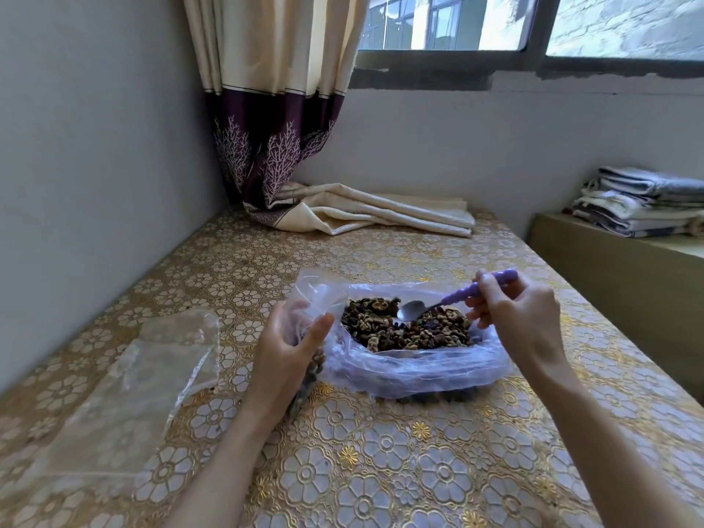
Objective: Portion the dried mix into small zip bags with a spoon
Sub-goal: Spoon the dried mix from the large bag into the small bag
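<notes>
From my remote seat I see soft daylight entering through the dark-framed glass window [533, 28] at upper right, overexposed there, leaving the grey plaster walls [95, 146] dim, faint shadows and mild sheen on the gold floral plastic tablecloth [381, 451], wide-angle bending and softness at the edges

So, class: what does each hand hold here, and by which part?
Right hand: the spoon, by its purple handle. Left hand: a small bag, gripped around its side.
</notes>
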The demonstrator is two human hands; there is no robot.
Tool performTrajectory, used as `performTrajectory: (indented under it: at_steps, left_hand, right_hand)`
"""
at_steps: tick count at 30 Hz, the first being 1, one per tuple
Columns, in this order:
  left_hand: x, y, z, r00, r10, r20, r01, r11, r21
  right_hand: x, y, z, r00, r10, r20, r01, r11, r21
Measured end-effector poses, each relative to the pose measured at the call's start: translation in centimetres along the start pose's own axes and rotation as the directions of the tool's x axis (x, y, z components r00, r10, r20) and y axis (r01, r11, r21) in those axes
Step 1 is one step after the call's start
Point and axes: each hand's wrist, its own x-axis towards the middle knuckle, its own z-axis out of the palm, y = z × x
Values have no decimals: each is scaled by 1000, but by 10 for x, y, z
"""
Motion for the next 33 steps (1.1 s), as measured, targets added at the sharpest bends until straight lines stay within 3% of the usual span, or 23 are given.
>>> performTrajectory:
  at_steps: [7,15,18,23,33]
  left_hand:
    - [0,-2,1,1000,9,2,-9,1000,-11]
    - [2,-4,1,999,33,12,-33,999,-34]
    - [2,-4,2,999,27,19,-26,999,-37]
    - [0,-1,2,1000,5,7,-5,1000,5]
    - [0,3,3,1000,-20,-13,20,1000,7]
  right_hand:
    - [1,5,13,1000,12,-6,-12,993,-121]
    - [9,9,21,973,227,44,-230,966,115]
    - [8,12,24,930,335,153,-364,902,233]
    - [6,9,33,830,441,341,-535,802,267]
    - [2,9,24,806,513,295,-592,706,390]
